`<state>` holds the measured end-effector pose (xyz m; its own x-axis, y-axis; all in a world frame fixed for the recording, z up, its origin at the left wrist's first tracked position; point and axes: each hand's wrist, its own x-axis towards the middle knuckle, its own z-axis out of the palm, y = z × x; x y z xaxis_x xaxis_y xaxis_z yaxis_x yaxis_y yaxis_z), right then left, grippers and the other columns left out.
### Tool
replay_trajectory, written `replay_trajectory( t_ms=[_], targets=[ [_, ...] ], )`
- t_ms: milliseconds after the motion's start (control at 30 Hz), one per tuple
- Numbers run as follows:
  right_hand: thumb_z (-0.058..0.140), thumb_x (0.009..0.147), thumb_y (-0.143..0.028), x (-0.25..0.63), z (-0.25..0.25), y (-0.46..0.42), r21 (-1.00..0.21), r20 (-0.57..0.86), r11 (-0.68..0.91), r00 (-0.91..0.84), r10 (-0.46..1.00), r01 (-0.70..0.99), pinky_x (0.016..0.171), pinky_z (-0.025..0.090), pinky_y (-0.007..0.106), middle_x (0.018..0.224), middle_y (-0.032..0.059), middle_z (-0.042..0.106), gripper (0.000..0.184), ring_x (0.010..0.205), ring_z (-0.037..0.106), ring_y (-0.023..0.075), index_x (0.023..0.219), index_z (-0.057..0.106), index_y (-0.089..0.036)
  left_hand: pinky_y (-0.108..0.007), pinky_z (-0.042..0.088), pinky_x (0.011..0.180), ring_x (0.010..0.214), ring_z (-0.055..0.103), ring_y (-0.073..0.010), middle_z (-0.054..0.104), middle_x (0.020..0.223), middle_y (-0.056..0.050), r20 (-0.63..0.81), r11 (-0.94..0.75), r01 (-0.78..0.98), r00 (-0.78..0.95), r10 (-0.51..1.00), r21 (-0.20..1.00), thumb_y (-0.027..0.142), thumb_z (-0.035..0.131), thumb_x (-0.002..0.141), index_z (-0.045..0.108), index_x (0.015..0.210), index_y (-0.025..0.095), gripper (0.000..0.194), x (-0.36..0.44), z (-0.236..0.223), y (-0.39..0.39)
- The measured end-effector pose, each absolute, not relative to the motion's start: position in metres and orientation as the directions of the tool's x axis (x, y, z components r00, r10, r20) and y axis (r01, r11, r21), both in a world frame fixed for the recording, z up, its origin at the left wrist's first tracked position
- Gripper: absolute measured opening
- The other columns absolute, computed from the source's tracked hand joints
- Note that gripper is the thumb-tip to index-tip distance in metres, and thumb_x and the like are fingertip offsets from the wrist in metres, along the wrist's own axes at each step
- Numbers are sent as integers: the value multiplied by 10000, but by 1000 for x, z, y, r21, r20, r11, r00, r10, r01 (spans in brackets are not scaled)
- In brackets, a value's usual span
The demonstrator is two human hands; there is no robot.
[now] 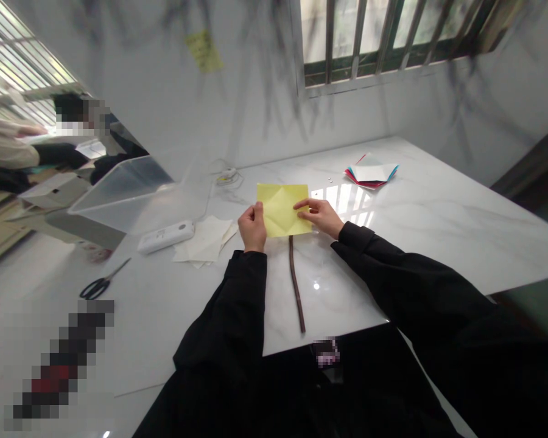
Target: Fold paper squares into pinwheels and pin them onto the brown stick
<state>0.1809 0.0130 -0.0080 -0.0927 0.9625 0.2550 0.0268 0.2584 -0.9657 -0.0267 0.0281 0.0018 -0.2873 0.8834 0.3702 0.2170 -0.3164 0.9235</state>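
Observation:
A yellow sheet of paper [278, 213] with crease lines is held up over the table in front of me. My left hand [252, 227] is closed on its left edge, thumb on the near face. My right hand [320, 216] grips the right side, with fingers and thumb lying on the near face of the paper. Below the sheet, a thin brown stick [296, 286] lies on the white marbled table [420, 237], pointing towards me. The paper hides the stick's far end.
At the back right lies a pile of coloured papers [372, 173]. To the left are cream paper sheets [203, 240], a white power strip [167, 236], a clear plastic bin [123, 191] and black-handled scissors [101, 283]. Other people [9, 143] are at the far left.

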Motion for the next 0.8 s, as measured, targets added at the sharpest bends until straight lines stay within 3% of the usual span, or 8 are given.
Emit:
replay_trajectory(
  t_ms=[133, 333, 400, 600, 800],
  targets=[
    [812, 722, -364, 182, -11, 15, -972, 164, 142, -105, 981, -184, 669, 544, 295, 746, -3, 682, 433, 721, 639, 159, 1114, 737, -197, -240, 405, 577, 632, 503, -138, 523, 617, 12, 288, -274, 88, -329, 899, 958, 624, 654, 865, 578, 659, 190, 486, -28, -4, 33],
    [888, 669, -457, 182, -8, 15, -962, 165, 135, -113, 980, -236, 799, 601, 362, 752, -2, 709, 605, 781, 679, 178, 1179, 729, -172, -258, 503, 629, 710, 639, -167, 688, 744, -37, 185, -208, -23, -362, 913, 978, 659, 747, 752, 664, 798, 160, 508, -28, 0, 31],
    [895, 664, -469, 183, -8, 16, -963, 176, 145, -119, 977, -229, 806, 601, 366, 766, 8, 721, 612, 781, 682, 179, 1170, 736, -163, -291, 549, 686, 765, 689, -199, 728, 800, -70, 129, -165, -98, -299, 946, 981, 631, 772, 747, 698, 870, 147, 504, -29, 5, 29],
    [897, 661, -474, 192, -8, 21, -969, 193, 160, -168, 967, -188, 725, 576, 320, 754, 2, 714, 590, 740, 663, 164, 1144, 747, -169, -433, 604, 924, 1008, 749, -315, 780, 965, -173, -139, 173, -288, 134, 981, 942, 416, 733, 829, 734, 1077, 98, 403, -36, 21, 20],
    [894, 672, -474, 199, -13, 26, -974, 197, 166, -214, 957, -153, 662, 549, 293, 692, -18, 686, 625, 694, 646, 163, 1196, 733, -173, -504, 569, 1032, 1124, 732, -336, 773, 1118, -189, -191, 266, -307, 252, 949, 914, 306, 643, 859, 691, 1239, 83, 443, -39, 23, 17]
  ],
)
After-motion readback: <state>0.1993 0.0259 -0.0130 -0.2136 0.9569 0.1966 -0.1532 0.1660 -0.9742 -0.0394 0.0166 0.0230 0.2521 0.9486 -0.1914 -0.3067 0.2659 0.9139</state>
